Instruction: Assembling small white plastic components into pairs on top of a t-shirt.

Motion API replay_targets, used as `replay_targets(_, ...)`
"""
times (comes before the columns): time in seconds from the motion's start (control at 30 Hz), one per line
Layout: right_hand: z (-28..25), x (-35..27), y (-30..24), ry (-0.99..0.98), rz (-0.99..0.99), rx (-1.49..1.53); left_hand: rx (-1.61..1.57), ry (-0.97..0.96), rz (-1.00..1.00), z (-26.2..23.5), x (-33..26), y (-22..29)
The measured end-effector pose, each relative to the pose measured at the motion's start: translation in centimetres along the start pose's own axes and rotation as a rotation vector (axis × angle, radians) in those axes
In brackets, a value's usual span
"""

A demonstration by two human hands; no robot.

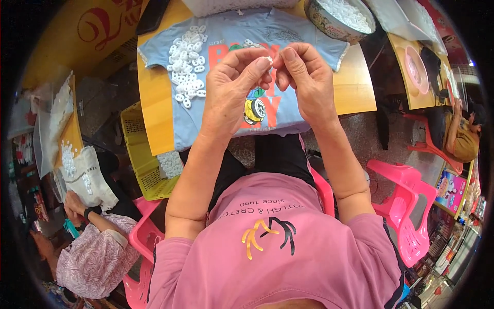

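Both hands are raised close together over a blue printed T-shirt [188, 129] spread on the table. My left hand [231, 85] is closed in a pinch on a small white plastic piece [269, 60], mostly covered by the fingertips. Almost touching it, my right hand [311, 77] pinches thumb against forefinger; whatever is between them is hidden. To the left of my hands lies a pile of small white plastic parts with two dark holes each [185, 64]. A few similar parts rest behind my fingers, partly covered.
At the far right stands a round tin [321, 23] full of small white pieces, with a white box [242, 4] behind the shirt. A yellow crate [135, 154] sits left of the table. Pink chairs [406, 206] flank me; other people work at side tables.
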State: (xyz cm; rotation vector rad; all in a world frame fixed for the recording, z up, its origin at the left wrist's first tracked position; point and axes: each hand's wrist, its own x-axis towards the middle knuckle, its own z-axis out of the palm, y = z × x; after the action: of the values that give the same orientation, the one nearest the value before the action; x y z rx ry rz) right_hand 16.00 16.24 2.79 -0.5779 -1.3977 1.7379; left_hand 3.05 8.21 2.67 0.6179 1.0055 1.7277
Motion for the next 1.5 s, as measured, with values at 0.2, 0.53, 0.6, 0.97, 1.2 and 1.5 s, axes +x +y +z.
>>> replay_targets(0.2, -0.1, 0.0, -0.3, -0.008, 0.029, 0.037, 0.083, 0.006, 0.042, 0.7, -0.6, 0.1)
replay_targets(0.53, -0.6, 0.2, -2.0, -0.113, 0.105, -0.071, 0.021, -0.021, -0.004, 0.4, -0.9, 0.9)
replay_targets(0.6, -0.6, 0.2, -2.2, -0.147, 0.135, -0.080, 0.036, -0.038, 0.004, 0.5, -0.9, 0.9)
replay_targets(0.97, -0.5, 0.0, -2.6, -0.150, 0.114, -0.098, 0.107, -0.072, 0.040, 0.7, -1.1, 1.3)
replay_targets(1.2, -0.3, -0.1, -2.4, -0.139, 0.105, -0.088, 0.127, -0.076, 0.047, 0.6, -1.2, 1.3)
replay_targets(1.5, -0.2, -0.1, -2.8, -0.141, 0.035, -0.266, 0.206, -0.038, 0.075, 0.7, -1.2, 1.3)
